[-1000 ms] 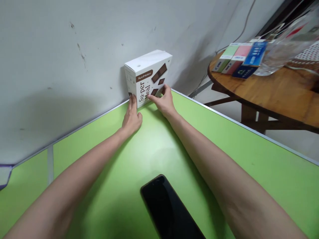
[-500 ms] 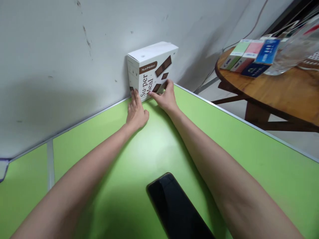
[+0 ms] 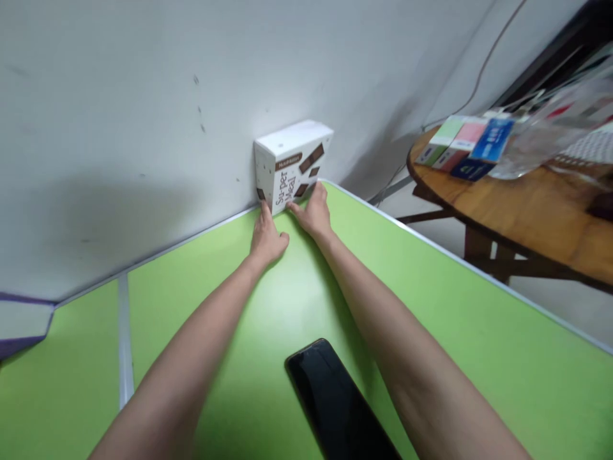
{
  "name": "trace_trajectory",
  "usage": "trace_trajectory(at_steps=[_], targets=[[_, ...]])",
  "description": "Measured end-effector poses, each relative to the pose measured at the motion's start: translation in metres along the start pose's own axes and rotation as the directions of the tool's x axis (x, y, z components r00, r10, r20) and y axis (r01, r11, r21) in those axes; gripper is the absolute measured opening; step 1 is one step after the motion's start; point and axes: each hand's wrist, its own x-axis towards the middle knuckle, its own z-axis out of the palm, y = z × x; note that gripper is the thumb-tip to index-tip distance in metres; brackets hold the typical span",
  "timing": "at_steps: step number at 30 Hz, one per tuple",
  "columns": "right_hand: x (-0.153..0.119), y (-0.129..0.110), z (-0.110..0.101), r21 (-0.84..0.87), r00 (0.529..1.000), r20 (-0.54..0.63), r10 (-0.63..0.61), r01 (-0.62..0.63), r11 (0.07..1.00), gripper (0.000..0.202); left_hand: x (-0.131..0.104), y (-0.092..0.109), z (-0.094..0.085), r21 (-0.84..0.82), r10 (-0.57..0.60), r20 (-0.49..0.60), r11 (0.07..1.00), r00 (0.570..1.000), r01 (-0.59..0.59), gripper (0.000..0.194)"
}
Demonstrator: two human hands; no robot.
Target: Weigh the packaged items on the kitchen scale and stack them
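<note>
A white meal-bar box, printed "Su-per Meal" with brown chocolate pieces, stands upright at the far corner of the green table, close against the wall. My left hand has its fingers stretched forward, fingertips against the lower left side of the box and thumb held apart. On the other side, my right hand grips the lower right edge, its thumb on the front face and its other fingers partly hidden. Between my forearms a black smartphone lies on the table.
The green table meets the wall along its back edge. At far left sits a white and purple object. Across a gap on the right, a wooden table holds colored cartons and a clear plastic bag.
My view has tilted and shifted, so the box and hands appear lower in the picture and more of the white and purple object shows. Both hands stay at the box's base.
</note>
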Motion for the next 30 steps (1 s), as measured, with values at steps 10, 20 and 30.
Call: trace_trajectory(at_steps=[10,20,30], targets=[[-0.143,-0.082,-0.028,0.055,0.761,0.600,-0.247,0.269,0.961,0.041,-0.154,-0.017,-0.114,0.033,-0.036,0.351,0.999,0.936,0.026,0.066],[-0.314,-0.256,-0.010,0.243,0.085,0.961,-0.262,0.188,0.952,0.053,-0.390,-0.043,-0.272,0.025,-0.178,0.265,0.984,0.948,0.178,0.051],[-0.373,-0.363,0.151,0.210,0.224,0.627,-0.746,0.873,0.439,0.056,-0.482,-0.173,-0.320,-0.372,-0.462,-0.392,0.870,0.795,0.322,0.059]])
